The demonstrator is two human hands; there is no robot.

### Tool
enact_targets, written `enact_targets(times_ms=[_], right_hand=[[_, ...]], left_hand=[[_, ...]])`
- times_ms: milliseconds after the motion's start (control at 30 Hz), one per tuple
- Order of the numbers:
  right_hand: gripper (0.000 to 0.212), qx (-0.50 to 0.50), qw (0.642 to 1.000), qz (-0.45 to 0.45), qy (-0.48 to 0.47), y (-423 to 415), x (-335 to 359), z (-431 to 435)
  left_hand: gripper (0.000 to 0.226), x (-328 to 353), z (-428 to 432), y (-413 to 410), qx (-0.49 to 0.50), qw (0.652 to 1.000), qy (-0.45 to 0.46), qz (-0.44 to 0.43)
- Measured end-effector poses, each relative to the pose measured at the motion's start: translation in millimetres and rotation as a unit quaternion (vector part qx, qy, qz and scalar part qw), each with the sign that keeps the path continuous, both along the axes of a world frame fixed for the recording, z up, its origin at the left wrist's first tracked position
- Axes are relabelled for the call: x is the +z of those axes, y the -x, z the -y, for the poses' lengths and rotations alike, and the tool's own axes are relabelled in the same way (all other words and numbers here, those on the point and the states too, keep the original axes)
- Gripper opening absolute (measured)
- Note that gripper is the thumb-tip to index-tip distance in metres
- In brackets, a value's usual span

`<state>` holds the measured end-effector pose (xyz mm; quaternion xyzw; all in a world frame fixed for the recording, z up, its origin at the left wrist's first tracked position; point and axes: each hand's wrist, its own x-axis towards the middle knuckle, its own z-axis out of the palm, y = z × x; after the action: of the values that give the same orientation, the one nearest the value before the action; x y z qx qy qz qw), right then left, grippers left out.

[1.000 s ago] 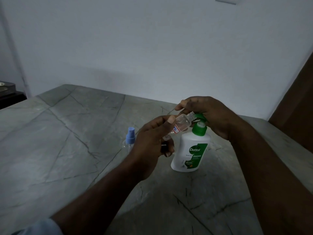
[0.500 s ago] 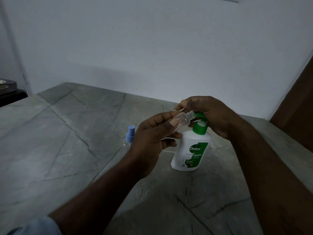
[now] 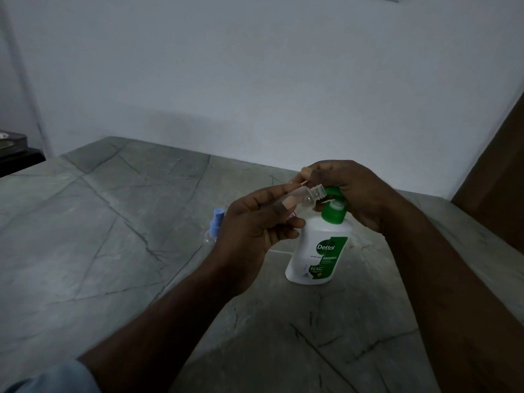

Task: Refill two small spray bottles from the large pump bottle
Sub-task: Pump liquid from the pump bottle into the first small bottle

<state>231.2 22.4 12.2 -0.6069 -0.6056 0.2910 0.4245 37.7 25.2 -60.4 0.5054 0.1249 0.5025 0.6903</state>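
A person's left hand (image 3: 255, 231) grips a small clear plastic spray bottle (image 3: 304, 196) whose cap is off. The thumb lies across the bottle's body and the other fingers curl round it from behind. The bottle is held above the table, tilted close to level, and its bare threaded neck points to the right, towards the spout of the pump. The neck's open mouth sits just beside the green pump head (image 3: 332, 191) of a large white plastic pump bottle (image 3: 317, 251) with a green "Dettol" label. I cannot tell whether mouth and spout touch

The right hand (image 3: 351, 191) is closed over that green pump head from above and behind, its fingers bent down around it. One fingertip reaches forward past the small bottle's neck. The pump bottle stands upright on a grey stone table (image 3: 99, 251) crossed by dark veins, just right of the left hand

A second small clear spray bottle with a pale blue spray cap (image 3: 216, 226) stands upright on the table. It is just left of the left hand and partly hidden behind it, well apart from the pump bottle

A pale blue sleeve (image 3: 56, 378) shows at the lower left corner. A plain white wall (image 3: 255, 80) rises behind the table, a brown panel (image 3: 499, 171) stands at the right edge, and a dark piece of furniture (image 3: 14, 154) sits at the far left
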Motion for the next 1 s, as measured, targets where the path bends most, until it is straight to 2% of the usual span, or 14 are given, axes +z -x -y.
enact_targets(times_ms=[67,233,433,567,667,800,1000], right_hand=[[0.024,0.003,1.000,0.008,-0.010,-0.1,1.9,1.5],[0.024,-0.012,0.998,-0.056,0.031,1.7,-5.3,-0.2],[0.024,-0.009,1.000,-0.006,0.011,1.9,-3.2,2.1],[0.022,0.011,1.000,-0.003,-0.010,1.3,1.9,3.7],[0.023,0.009,0.998,-0.054,0.011,1.9,-1.2,1.6],[0.020,0.011,0.996,-0.078,0.031,3.4,-7.9,-0.6],[0.018,0.028,0.999,-0.028,-0.007,-2.6,-0.8,-0.5]], left_hand=[[0.029,-0.8,-0.8,-0.3,-0.002,1.000,0.000,0.002],[0.032,0.1,-2.0,-1.0,-0.002,1.000,0.002,-0.001],[0.027,-1.0,-1.3,-1.3,0.005,1.000,0.003,-0.008],[0.025,-1.2,-1.7,-1.1,0.000,1.000,0.002,-0.007],[0.031,-0.1,-1.1,-2.9,-0.001,1.000,0.006,0.007],[0.045,-2.1,-1.7,-4.2,0.027,0.999,0.021,-0.027],[0.049,-5.1,-3.8,-4.7,0.033,0.998,0.001,-0.059]])
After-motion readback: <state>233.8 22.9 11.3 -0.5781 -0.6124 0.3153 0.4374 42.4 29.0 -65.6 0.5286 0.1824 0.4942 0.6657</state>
